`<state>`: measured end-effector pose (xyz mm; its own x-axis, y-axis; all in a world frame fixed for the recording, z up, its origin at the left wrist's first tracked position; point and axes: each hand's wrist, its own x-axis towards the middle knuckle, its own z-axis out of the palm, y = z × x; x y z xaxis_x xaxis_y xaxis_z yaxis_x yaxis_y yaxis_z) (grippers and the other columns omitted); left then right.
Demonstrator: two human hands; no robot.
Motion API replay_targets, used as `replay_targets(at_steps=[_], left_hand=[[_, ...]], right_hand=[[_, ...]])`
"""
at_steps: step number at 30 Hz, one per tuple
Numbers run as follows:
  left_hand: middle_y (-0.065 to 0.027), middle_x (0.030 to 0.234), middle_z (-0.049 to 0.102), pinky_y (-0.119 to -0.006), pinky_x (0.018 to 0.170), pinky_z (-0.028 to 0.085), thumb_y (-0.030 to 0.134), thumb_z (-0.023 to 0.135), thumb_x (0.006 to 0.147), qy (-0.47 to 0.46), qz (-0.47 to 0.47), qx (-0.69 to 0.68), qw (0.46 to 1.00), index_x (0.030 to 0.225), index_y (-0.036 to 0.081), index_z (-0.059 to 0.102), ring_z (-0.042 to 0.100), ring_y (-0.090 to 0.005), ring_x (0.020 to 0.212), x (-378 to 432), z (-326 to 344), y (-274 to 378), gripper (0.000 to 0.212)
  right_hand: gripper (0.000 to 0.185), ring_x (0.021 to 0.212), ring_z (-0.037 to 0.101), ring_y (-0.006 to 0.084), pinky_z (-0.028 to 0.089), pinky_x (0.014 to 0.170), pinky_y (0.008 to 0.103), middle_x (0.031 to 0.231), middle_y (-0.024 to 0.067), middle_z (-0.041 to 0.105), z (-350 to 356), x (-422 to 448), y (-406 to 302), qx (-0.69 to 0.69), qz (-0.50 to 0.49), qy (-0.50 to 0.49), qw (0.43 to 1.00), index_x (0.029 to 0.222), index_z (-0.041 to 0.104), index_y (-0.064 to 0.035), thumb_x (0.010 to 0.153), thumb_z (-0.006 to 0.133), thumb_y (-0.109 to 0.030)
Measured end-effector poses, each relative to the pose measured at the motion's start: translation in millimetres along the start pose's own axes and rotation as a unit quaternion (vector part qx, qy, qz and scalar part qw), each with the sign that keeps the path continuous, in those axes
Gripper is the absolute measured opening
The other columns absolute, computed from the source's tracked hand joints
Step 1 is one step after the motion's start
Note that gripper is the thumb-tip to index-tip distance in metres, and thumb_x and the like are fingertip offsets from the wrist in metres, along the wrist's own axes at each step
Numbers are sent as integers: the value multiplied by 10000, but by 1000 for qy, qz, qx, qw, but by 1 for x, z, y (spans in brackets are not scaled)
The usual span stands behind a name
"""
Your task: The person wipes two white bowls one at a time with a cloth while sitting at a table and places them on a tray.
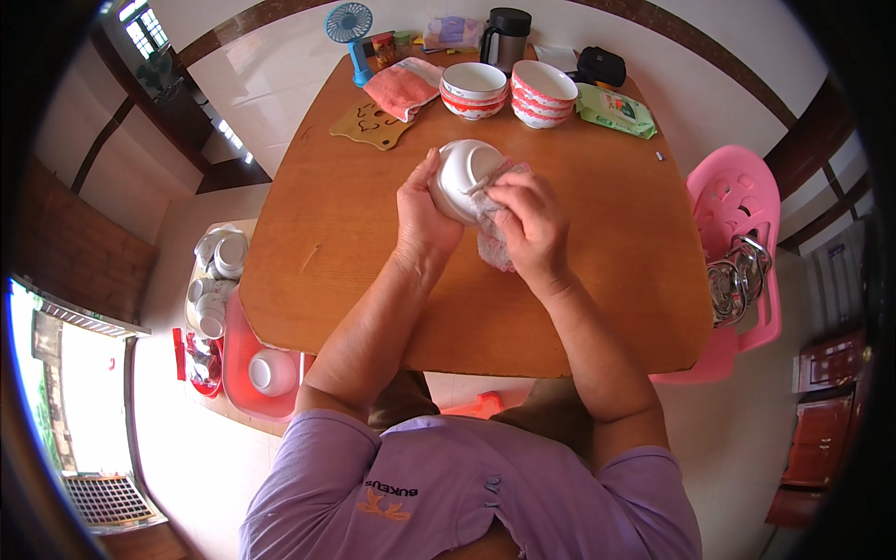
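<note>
Above the middle of the wooden table, my left hand (428, 213) grips a white bowl (453, 178) by its side, thumb at the rim and the foot ring turned up towards me. My right hand (532, 220) pinches a thin pink-and-white cloth (495, 245) and presses part of it against the bowl's right side; the rest hangs below. Beyond my hands stand two stacks of bowls: a left stack (474, 91) with white and red bowls, and a right stack (542, 98) of pink-patterned ones. The bowl's inside is hidden.
On the wooden table (336, 280) lie a wooden trivet (371, 127), a coral towel (399, 89) and a green wipes pack (616, 112). A blue fan (360, 66) and a steel flask (505, 45) stand behind. Low left, a pink basin (245, 336) holds a bowl (271, 372); a pink chair (735, 182) is right.
</note>
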<state>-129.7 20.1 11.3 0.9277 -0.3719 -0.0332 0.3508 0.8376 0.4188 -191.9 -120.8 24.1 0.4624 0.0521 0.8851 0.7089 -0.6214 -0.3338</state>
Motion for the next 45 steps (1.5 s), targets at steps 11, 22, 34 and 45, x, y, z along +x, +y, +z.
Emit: replay_targets(at_steps=[11,22,34,45], left_hand=[[-134,1282,606,-526,1096,362,324,486,995,19,19,-42,999,1246,18,561,546,-317,1218,1,4,18,403],[-131,1212,646,-473,1054,425,280,540,965,-6,-42,6,999,1219,-4,583,598,-297,1143,-3,6,6,384],[-141,1099,665,-366,889,509,311,569,954,0,-24,204,979,1161,-35,607,646,-231,978,-15,19,-7,405],[-155,962,695,-335,772,540,380,671,893,-23,21,289,957,1066,-86,658,671,-198,840,-25,28,-7,497]], right_hand=[[84,886,612,141,493,763,282,932,26,640,-7,-11,41,197,404,87,889,949,617,-35,875,656,-37],[181,881,615,115,502,812,253,976,47,657,-22,2,36,366,442,125,809,1075,651,13,899,611,-4],[193,875,612,221,498,755,328,993,71,643,-25,13,18,105,95,-10,990,991,688,-14,813,646,47],[191,978,602,134,470,848,253,1053,29,649,-30,8,34,327,317,-12,890,1090,671,1,922,587,-31]])
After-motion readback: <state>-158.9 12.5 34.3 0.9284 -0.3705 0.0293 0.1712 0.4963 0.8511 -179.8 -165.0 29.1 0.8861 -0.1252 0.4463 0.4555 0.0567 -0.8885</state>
